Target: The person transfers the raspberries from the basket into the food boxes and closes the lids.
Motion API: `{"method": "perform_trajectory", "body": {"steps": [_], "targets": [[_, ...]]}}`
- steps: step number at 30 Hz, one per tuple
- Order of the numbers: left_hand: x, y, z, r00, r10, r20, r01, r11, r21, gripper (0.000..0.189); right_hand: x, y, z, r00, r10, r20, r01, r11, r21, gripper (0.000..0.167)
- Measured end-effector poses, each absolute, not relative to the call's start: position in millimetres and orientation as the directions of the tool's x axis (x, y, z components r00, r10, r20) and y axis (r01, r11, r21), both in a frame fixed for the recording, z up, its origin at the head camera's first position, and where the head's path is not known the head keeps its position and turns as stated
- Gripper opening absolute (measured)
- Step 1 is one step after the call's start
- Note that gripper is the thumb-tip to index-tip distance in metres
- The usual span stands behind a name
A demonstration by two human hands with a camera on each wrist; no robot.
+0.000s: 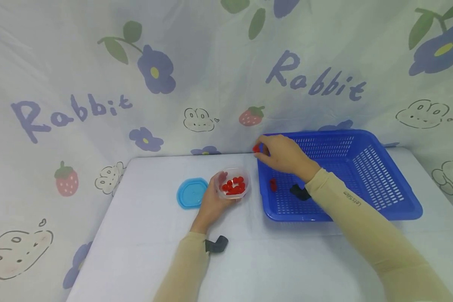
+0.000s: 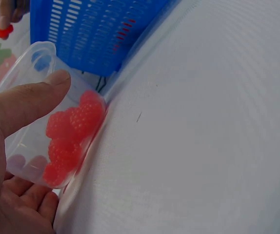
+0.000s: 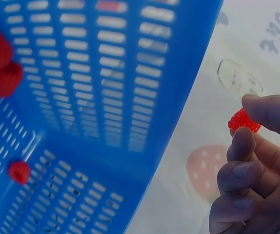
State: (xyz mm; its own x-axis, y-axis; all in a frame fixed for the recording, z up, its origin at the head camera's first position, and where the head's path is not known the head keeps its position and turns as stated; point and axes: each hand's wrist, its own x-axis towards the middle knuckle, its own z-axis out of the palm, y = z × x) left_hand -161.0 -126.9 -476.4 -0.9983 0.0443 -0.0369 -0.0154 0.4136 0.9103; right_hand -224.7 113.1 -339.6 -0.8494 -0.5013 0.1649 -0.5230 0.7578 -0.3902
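My left hand (image 1: 213, 203) holds a small clear plastic tub (image 2: 28, 141) close over the white table. Its thumb lies along the tub's wall, with the fingers round the far side and beneath. Several red raspberries (image 2: 71, 131) lie heaped in the bottom of the tub. Above the left edge of a blue slotted basket (image 1: 298, 217), my right hand (image 1: 285, 154) pinches a single raspberry (image 3: 243, 122) between thumb and fingertip. Inside the basket, more raspberries (image 3: 7, 79) sit near a corner, with another (image 3: 19, 172) apart from them.
A light blue lid (image 1: 191, 193) lies flat on the table (image 1: 143, 218), left of the tub. Behind the table hangs a patterned cloth (image 1: 219, 75) with flowers, rabbits and strawberries. The basket fills the table's right side, its walls standing up all round.
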Motion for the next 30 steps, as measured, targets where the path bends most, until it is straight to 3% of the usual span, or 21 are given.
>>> {"method": "perform_trajectory", "body": {"steps": [30], "targets": [[-159,-129,-475,-0.998,0.065,-0.019,0.009,0.406,0.914,0.098,-216,70,-352,-0.758,-0.653,-0.004,-0.576,0.671,-0.467,0.030]]}}
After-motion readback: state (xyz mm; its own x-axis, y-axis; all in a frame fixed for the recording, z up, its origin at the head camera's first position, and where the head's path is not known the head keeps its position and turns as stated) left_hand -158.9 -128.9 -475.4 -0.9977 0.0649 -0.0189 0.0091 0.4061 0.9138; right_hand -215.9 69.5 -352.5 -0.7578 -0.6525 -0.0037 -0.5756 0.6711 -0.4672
